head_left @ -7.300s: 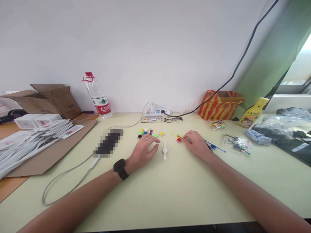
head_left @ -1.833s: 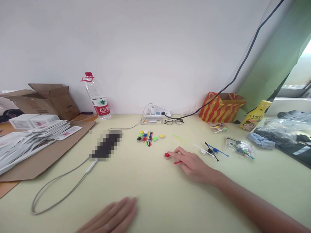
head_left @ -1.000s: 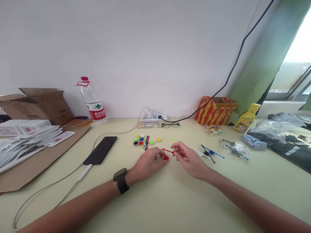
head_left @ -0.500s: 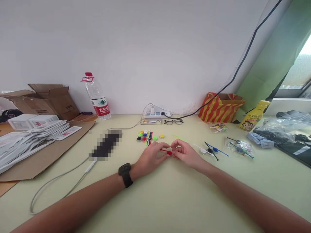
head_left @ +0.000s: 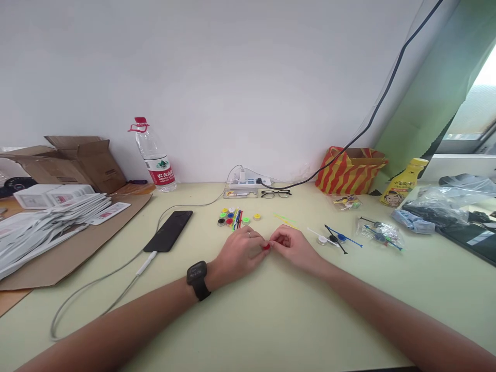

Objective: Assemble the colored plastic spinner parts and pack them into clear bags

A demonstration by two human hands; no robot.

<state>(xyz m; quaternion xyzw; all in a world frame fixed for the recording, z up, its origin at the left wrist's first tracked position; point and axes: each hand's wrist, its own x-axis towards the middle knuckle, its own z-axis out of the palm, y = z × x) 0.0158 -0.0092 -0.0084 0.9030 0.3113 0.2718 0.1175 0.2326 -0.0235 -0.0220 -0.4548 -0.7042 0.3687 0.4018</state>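
My left hand (head_left: pixel 243 251) is closed with its fingertips around a small red round plastic piece (head_left: pixel 266 247), just above or on the table. Most of that piece is hidden by the fingers. My right hand (head_left: pixel 293 246) meets it from the other side, thumb and forefinger pinched at the piece's right edge. What exactly lies between those right fingertips is too small to see. Behind the hands lie several coloured discs (head_left: pixel 257 217) and a bunch of thin coloured sticks (head_left: pixel 237 220). A yellow-green stick (head_left: pixel 285 221) lies just beyond my right hand.
Right of my hands are disc-and-stick pieces (head_left: pixel 333 239) and a plastic bag of parts (head_left: pixel 380 235). A phone (head_left: pixel 169 232) with a charging cable lies left. Glasses (head_left: pixel 276 194), a power strip (head_left: pixel 250 182), a water bottle (head_left: pixel 157 160) and a striped bag (head_left: pixel 349 173) line the back.
My left fingers have closed in further over the red piece, covering the red stick seen before. My right hand has shifted slightly left, its fingertips now nearer the left ones.
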